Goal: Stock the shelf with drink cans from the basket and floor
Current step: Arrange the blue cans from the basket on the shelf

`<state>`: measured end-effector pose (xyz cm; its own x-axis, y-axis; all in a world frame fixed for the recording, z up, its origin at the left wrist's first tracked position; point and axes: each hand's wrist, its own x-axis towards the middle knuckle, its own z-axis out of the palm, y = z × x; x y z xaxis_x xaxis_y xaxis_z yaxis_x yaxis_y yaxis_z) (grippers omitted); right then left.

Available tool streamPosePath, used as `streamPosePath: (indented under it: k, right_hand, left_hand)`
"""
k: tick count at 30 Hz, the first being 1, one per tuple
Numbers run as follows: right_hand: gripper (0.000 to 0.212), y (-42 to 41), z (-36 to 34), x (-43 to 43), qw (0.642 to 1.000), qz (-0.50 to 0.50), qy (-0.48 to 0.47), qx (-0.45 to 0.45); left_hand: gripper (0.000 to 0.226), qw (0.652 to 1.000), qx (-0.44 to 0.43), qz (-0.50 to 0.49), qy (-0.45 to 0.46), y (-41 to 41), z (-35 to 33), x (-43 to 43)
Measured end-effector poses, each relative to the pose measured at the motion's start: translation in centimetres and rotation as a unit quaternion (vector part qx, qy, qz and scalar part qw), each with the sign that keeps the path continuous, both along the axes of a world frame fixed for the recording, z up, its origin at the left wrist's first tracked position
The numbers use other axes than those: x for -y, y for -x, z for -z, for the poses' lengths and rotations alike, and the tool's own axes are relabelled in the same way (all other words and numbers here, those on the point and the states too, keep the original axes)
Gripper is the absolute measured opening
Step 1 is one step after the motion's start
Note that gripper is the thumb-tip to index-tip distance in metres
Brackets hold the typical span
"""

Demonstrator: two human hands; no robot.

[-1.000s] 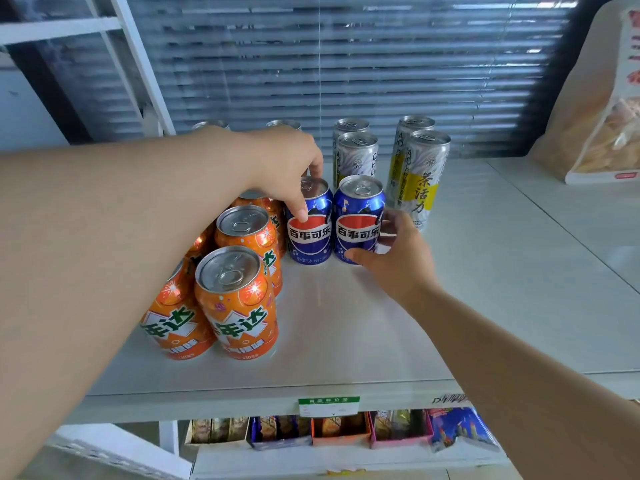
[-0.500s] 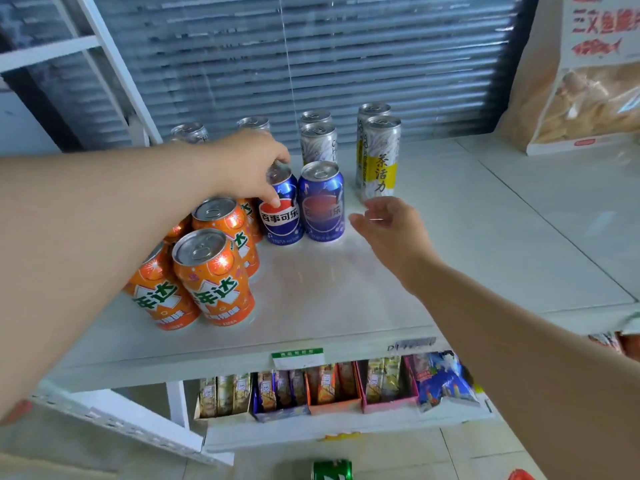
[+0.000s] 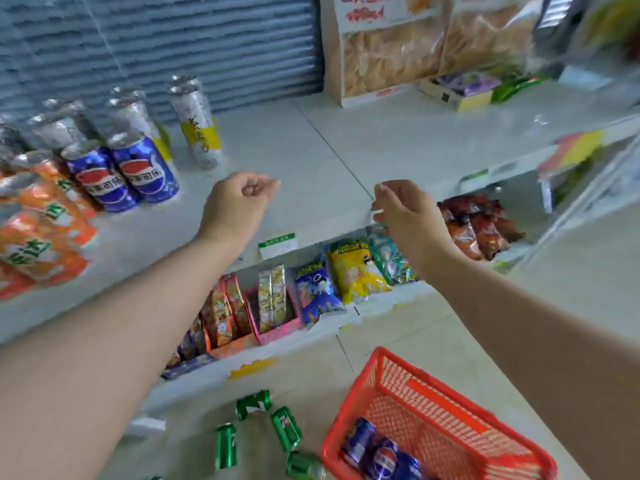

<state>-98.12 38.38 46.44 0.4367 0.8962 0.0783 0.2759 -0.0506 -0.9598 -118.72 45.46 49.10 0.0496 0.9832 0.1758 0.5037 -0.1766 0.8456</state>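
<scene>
Floor tiles at 6 o'clock carry several green cans (image 3: 225,445) lying down; at 5 o'clock the red basket (image 3: 429,382) holds blue cans (image 3: 384,457). Above, both hands are empty: left hand (image 3: 239,202) curled, right hand (image 3: 408,216) loosely spread. Beyond, at 10 o'clock, the shelf (image 3: 294,150) bears orange cans (image 3: 41,237), 2 Pepsi cans (image 3: 145,171) and silver cans (image 3: 197,126).

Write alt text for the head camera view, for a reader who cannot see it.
A person's empty left hand and right hand hover at the front of a white shelf stocked with orange cans, blue cans and tall silver cans. On the floor below, green cans lie beside a red basket with more blue cola cans inside.
</scene>
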Motion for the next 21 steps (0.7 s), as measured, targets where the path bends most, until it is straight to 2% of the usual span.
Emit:
streamPosePath:
  k: [3, 7, 14, 21]
  right_hand:
    - [0.016, -4.8, 2.6, 5.9, 0.998, 0.055, 0.01, 0.036]
    - [0.012, -10.0, 7.7, 13.7, 0.992, 0.107, 0.066, 0.03]
    - [0.015, -13.8, 18.7, 23.7, 0.968, 0.182, 0.173, 0.008]
    - [0.027, -12.9, 29.6, 28.2, 0.946, 0.191, 0.264, -0.002]
  left_hand:
    - [0.022, 0.996, 0.02, 0.062, 0.066, -5.5, 3.2, 4.5]
    - [0.009, 0.98, 0.049, 0.129, 0.142, -11.8, 8.4, 9.8]
    - [0.014, 0.945, -0.018, 0.197, 0.262, -16.3, 20.9, 15.8]
    - [0.022, 0.908, -0.099, 0.209, 0.349, -15.8, 34.2, 20.1]
